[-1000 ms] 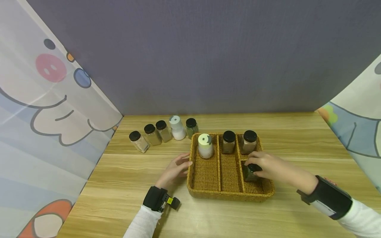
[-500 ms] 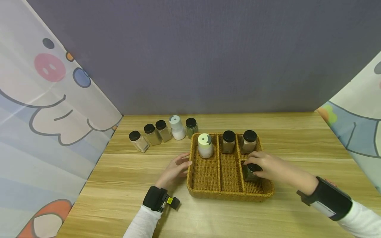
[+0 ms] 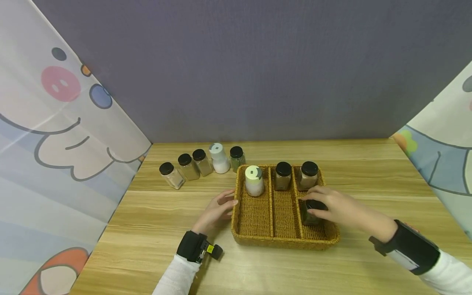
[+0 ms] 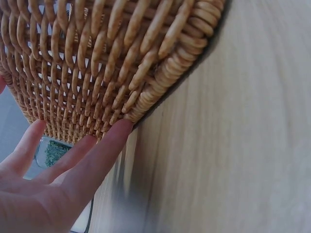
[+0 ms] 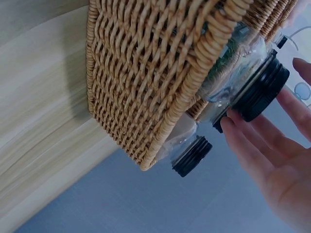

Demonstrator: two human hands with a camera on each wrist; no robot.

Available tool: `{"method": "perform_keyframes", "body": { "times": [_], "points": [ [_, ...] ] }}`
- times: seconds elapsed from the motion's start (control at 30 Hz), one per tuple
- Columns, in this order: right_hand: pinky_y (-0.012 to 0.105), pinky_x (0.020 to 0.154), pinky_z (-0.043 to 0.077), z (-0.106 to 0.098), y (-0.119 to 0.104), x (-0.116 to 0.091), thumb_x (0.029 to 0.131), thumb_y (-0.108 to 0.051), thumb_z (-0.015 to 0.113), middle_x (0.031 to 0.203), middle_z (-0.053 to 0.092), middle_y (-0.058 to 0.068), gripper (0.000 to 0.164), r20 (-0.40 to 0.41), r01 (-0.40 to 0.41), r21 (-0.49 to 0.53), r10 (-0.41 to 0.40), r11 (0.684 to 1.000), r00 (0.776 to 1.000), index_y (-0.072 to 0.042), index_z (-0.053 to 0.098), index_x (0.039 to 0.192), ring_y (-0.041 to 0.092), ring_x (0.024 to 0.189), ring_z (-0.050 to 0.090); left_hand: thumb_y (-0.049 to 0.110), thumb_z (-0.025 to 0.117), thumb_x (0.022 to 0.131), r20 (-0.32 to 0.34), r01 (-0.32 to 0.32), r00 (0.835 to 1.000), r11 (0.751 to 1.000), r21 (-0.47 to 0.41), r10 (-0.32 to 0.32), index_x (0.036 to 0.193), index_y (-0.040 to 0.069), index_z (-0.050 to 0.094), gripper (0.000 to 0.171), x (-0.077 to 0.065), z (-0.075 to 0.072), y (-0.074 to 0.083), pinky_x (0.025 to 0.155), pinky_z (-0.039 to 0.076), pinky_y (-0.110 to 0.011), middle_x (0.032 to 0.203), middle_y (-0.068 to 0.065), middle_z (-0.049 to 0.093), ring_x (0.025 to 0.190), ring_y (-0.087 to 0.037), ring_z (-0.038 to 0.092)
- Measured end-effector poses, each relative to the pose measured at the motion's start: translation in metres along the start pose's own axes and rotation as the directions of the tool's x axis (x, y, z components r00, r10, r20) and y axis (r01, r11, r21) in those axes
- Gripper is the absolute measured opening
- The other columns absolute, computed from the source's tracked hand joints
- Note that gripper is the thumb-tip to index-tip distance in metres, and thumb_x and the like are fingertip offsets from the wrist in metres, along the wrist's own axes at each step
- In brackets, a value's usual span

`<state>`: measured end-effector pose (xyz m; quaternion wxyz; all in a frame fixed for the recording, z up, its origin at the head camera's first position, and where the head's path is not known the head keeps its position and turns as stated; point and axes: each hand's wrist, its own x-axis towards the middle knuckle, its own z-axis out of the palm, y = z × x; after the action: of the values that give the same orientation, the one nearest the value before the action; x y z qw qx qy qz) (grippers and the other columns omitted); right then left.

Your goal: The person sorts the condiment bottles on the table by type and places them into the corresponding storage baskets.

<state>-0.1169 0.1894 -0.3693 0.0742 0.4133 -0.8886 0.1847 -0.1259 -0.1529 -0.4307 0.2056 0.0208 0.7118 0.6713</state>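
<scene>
At the left wall of the divided wicker basket point(image 3: 258, 221), my left hand point(image 3: 217, 211) touches the weave with its fingertips. The left wrist view shows those fingers point(image 4: 99, 155) extended against the basket's outer side. My right hand point(image 3: 335, 205) is over the front right compartment, around the black lid of a jar of green herbs point(image 3: 310, 216). In the right wrist view its fingers point(image 5: 248, 145) lie loosely at the lid point(image 5: 262, 90), and the thumb stands apart from it. A black-lidded jar point(image 3: 308, 175) occupies the compartment behind.
Inside the basket are also a white-capped shaker point(image 3: 254, 182) at left and a black-lidded jar point(image 3: 282, 176) in the middle. Behind and left stand a jar of green herbs point(image 3: 237, 159), a white shaker point(image 3: 219, 159) and several black-lidded jars point(image 3: 189, 167) on the wooden table point(image 3: 158, 221).
The right hand's fingers have loosened from the herb jar's lid, and the hand has shifted slightly right. The jar stays in its compartment. The left hand has not moved.
</scene>
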Motion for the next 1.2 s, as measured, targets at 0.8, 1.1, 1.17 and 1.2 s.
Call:
{"method": "perform_keyframes", "body": {
  "times": [0.8,1.1,1.17,1.2],
  "points": [
    [0.044,0.069,0.051,-0.014,0.021,-0.016,0.074,-0.004,0.068,0.105,0.058,0.016,0.035,-0.256,-0.119,0.074,0.134,0.99,0.957,-0.001,0.059,0.107,0.033,0.088,0.058,0.024,0.062,0.082,-0.02,-0.003,1.0,1.0,-0.028,0.002,0.134,0.006,0.033,0.062,0.012,-0.006,-0.02,0.085,0.046,-0.045,0.13,-0.026,0.038,0.112,-0.038,0.047],
    [0.048,0.072,0.049,-0.002,0.032,-0.027,0.082,-0.005,0.061,0.111,0.053,0.022,0.037,-0.203,-0.258,0.225,0.304,0.94,0.931,0.004,0.051,0.116,0.036,0.09,0.055,0.025,0.061,0.083,-0.011,-0.008,1.0,1.0,-0.007,0.008,0.135,0.005,0.032,0.063,0.012,-0.006,-0.02,0.085,0.046,-0.045,0.131,-0.026,0.037,0.112,-0.038,0.046],
    [0.047,0.073,0.049,0.002,0.034,-0.029,0.083,-0.004,0.059,0.112,0.052,0.025,0.039,-0.187,-0.277,0.273,0.333,0.921,0.924,0.006,0.048,0.119,0.037,0.091,0.055,0.025,0.061,0.083,-0.013,-0.007,1.0,1.0,-0.009,0.007,0.135,0.006,0.032,0.063,0.012,-0.006,-0.02,0.085,0.046,-0.044,0.131,-0.026,0.037,0.112,-0.038,0.046],
    [0.047,0.073,0.048,0.004,0.035,-0.03,0.083,-0.005,0.058,0.112,0.051,0.026,0.04,-0.177,-0.289,0.301,0.351,0.909,0.919,0.007,0.047,0.12,0.038,0.091,0.054,0.025,0.061,0.082,-0.014,-0.007,1.0,1.0,-0.01,0.007,0.135,0.006,0.033,0.063,0.012,-0.006,-0.02,0.085,0.046,-0.044,0.131,-0.025,0.038,0.112,-0.038,0.046]
  ]
}}
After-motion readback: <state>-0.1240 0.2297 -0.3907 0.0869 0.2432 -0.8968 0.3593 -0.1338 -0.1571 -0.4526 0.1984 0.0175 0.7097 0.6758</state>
